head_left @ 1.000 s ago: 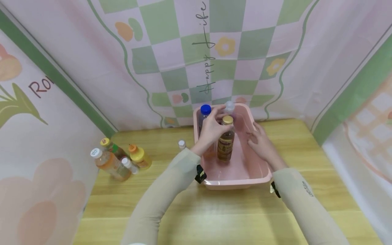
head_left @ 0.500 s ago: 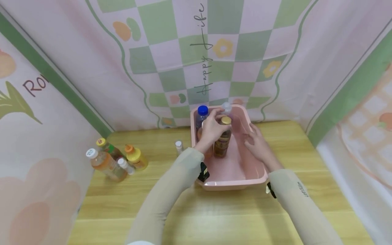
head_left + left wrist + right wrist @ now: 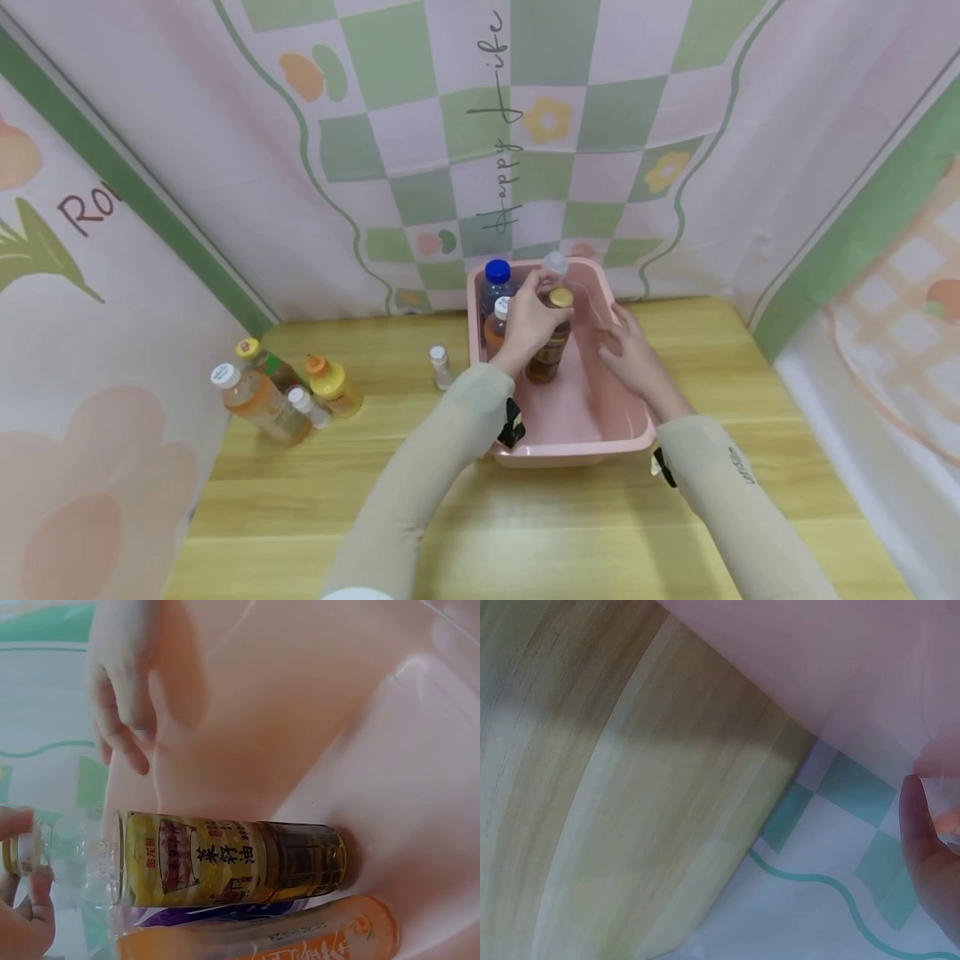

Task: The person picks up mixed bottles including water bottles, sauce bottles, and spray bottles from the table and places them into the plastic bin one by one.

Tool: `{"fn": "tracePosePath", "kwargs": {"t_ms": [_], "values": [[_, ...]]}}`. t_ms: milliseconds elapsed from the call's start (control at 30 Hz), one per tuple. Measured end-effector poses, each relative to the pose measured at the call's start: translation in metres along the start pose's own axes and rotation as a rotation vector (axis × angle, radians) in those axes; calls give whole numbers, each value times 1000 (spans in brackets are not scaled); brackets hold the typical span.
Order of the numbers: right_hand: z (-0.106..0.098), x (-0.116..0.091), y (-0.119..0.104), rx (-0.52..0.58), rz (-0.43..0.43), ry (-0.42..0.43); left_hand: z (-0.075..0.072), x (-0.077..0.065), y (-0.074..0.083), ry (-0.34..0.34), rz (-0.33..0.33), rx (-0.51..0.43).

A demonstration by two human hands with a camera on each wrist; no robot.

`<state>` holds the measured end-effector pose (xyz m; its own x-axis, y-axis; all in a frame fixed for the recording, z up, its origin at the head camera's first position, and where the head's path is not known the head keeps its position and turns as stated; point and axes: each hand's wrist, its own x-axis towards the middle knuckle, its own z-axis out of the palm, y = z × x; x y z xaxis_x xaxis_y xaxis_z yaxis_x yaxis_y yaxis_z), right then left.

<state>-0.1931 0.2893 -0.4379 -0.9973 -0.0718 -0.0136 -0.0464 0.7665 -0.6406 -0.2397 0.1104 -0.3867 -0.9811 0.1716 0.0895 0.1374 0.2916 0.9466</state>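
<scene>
Bottle of oil (image 3: 210, 859) inside the pink basin (image 3: 581, 450), gold cap (image 3: 561, 297) pinched from above

And there it is: the left hand (image 3: 532, 325) has thumb and fingers clamped on that cap. The bottle of oil sits within the walls, just beside the orange drink (image 3: 494, 333). Its base is down by the floor; whether it bears full weight there, I can't tell. Look at the line of it! Cap up, base down, long axis close to vertical, label clear in the left wrist view.

Across at the right wall, the right hand (image 3: 637, 362) has its fingers apart and loosely bent by the rim; whether they press on it, I cannot tell.

The tally: four in, five out. Alongside the oil are the orange drink, a blue-capped bottle (image 3: 495, 288) and a clear-capped bottle (image 3: 555, 265) at the back. I'd judge this placement nearly complete, the release not yet made. Outside, on the wooden table (image 3: 480, 542), a small white-capped vial (image 3: 441, 371) stands alone just left of the basin. Farther left, close together: an amber bottle (image 3: 262, 404), a yellow-capped sauce bottle (image 3: 272, 368), a second little vial (image 3: 309, 407) and a yellow squeeze bottle (image 3: 335, 386), all five out of the basin.
</scene>
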Motion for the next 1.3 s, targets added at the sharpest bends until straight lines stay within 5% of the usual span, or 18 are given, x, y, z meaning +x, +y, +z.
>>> {"fn": "tracePosePath", "kwargs": {"t_ms": [567, 1000, 1300], "values": [[4, 3, 2, -5, -14, 12, 5, 7, -14, -13, -12, 25], [3, 3, 6, -4, -27, 25, 4, 9, -9, -115, -29, 43], [2, 2, 4, 3, -31, 31, 3, 5, 7, -123, 14, 34]]}}
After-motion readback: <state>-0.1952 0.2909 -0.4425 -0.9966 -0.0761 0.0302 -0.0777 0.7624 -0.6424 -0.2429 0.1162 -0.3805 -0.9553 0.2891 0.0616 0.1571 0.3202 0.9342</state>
